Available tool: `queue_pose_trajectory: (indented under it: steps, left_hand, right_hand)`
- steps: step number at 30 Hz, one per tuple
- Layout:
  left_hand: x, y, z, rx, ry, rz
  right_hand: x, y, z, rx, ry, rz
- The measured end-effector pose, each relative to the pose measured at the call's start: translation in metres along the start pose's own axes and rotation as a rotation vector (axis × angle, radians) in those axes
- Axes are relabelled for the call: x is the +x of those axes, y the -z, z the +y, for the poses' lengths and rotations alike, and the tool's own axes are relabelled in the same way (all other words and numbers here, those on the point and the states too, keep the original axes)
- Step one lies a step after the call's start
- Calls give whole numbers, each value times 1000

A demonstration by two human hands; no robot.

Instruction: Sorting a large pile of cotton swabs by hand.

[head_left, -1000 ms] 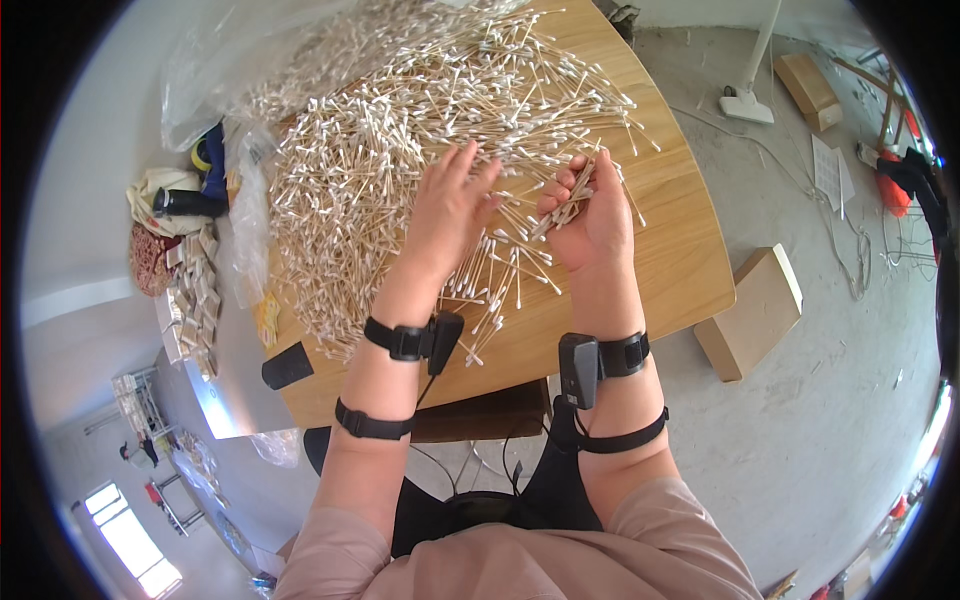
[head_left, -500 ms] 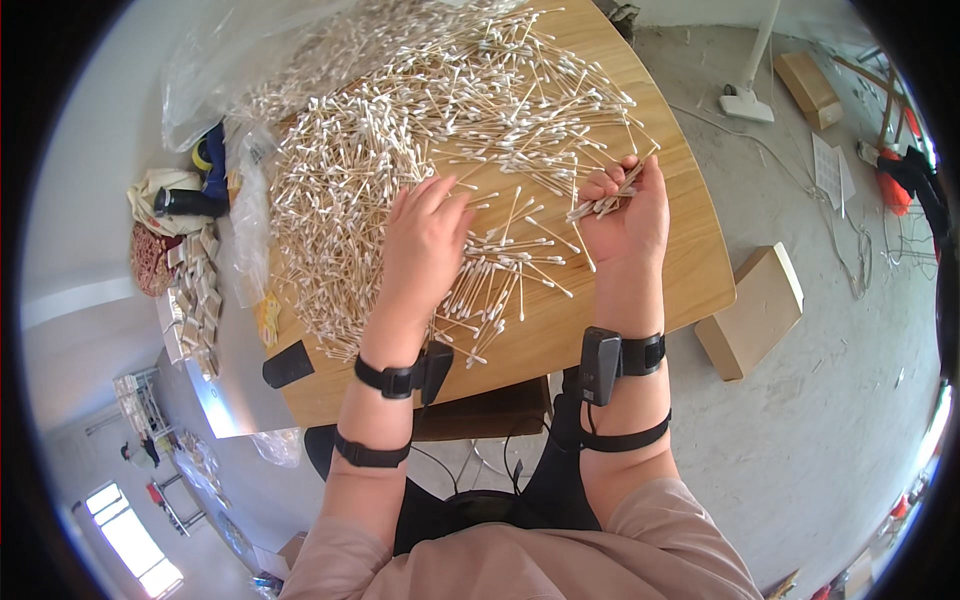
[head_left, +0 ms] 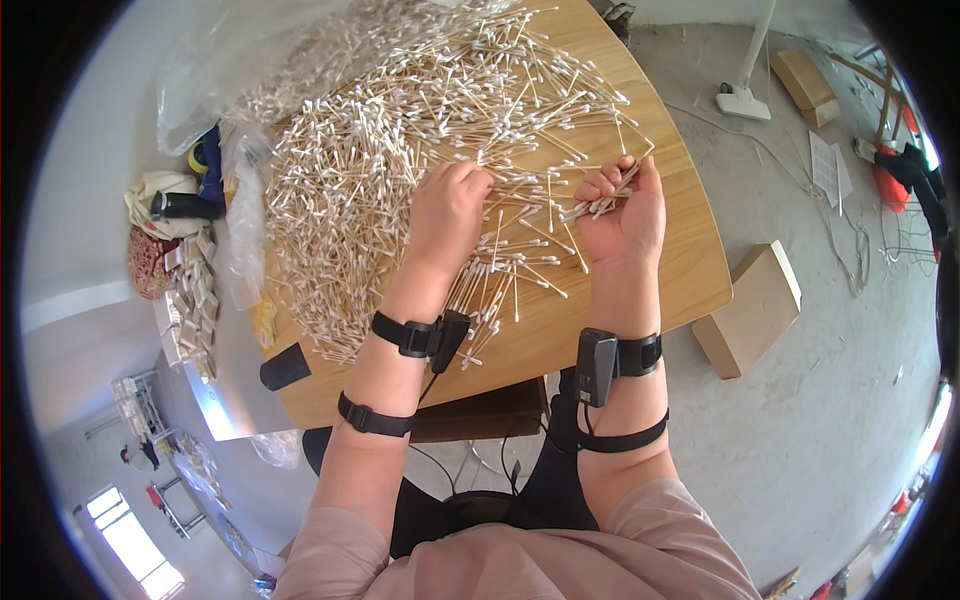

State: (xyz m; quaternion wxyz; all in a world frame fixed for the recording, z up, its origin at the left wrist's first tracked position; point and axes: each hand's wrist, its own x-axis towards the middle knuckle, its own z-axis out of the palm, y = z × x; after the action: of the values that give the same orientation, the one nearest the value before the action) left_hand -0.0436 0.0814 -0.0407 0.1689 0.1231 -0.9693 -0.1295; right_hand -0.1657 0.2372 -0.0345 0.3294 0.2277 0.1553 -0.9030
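A large heap of wooden-stick cotton swabs (head_left: 330,190) with white tips spreads over the wooden table (head_left: 690,250). My left hand (head_left: 448,212) is at the heap's right side, its fingers curled together among the swabs. What lies between those fingertips is hidden. A small bundle of cotton swabs (head_left: 605,206) rests in my right hand (head_left: 630,220), palm up, with the fingers wrapped round it and the thumb raised alongside. More loose swabs (head_left: 525,255) are scattered between the two hands. Black straps with small devices circle both forearms.
Clear plastic sheeting (head_left: 200,90) covers the heap's far left part. Small pale boxes (head_left: 192,300) and a black cylinder (head_left: 188,204) are left of the table. On the floor at right lie a cardboard box (head_left: 750,310), cables and a white floor-cleaning head (head_left: 742,101).
My left hand has moved right and slightly away from me, and its spread fingers have drawn together. The right hand stays in place with its bundle.
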Motion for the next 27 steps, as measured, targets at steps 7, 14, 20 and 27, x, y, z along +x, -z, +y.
queue_pose_trajectory:
  steps: [7,14,20,27]
  left_hand:
    - [-10,22,2,-118,201,186]
    - [-17,36,2,-628,698,93]
    - [-19,41,3,-930,823,85]
    - [-11,37,37,-1010,732,284]
  right_hand:
    - [0,0,5,8,-41,0]
    - [1,2,10,-13,-86,-39]
    - [1,2,13,-28,-89,-44]
    - [-4,-1,51,-37,-189,-5]
